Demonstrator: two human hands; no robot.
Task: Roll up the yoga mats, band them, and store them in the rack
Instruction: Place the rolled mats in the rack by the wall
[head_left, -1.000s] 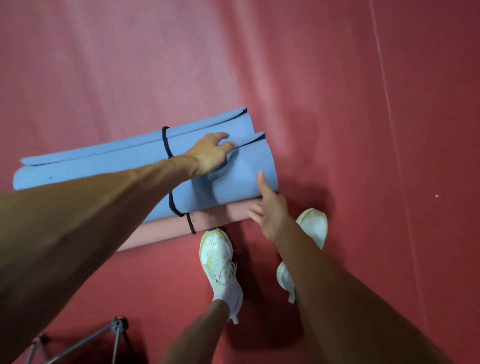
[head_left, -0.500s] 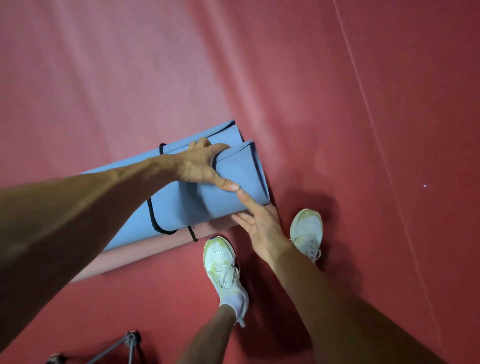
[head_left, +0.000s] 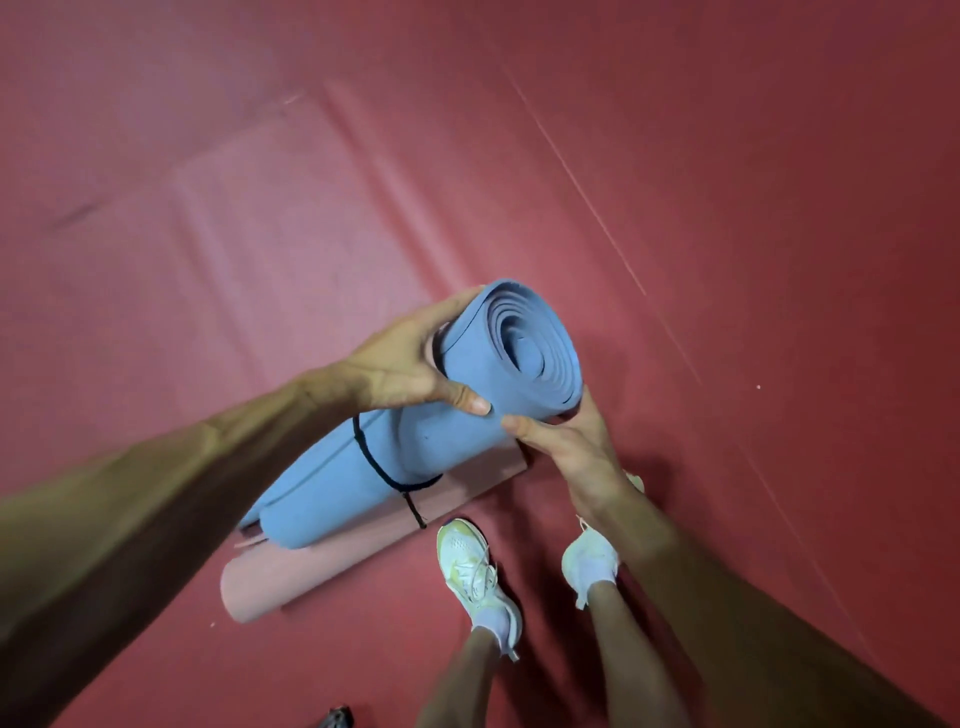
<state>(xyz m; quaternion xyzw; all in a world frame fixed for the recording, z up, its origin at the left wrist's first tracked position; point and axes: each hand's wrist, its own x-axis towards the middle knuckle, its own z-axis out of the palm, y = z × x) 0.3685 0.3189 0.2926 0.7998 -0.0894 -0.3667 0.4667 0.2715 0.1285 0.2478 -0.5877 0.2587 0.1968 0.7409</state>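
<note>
A rolled blue yoga mat (head_left: 415, 457) is tilted up off the floor, its spiral end facing me. A black band (head_left: 375, 467) circles it near the middle, with a loose tail hanging down. My left hand (head_left: 400, 364) grips the roll's upper end from the left, thumb across the front. My right hand (head_left: 571, 447) holds the same end from below and right. A rolled pink mat (head_left: 332, 571) lies on the floor under the blue one.
Red floor matting (head_left: 727, 208) covers the whole area, with a paler flat mat (head_left: 291, 218) spread beyond the rolls. My two white shoes (head_left: 472, 566) stand just in front of the pink roll. A dark metal object (head_left: 335, 719) peeks in at the bottom edge.
The blue roll lay flat on the pink one; both hands have closed on its right end and lifted that end, so the roll is tilted up towards me.
</note>
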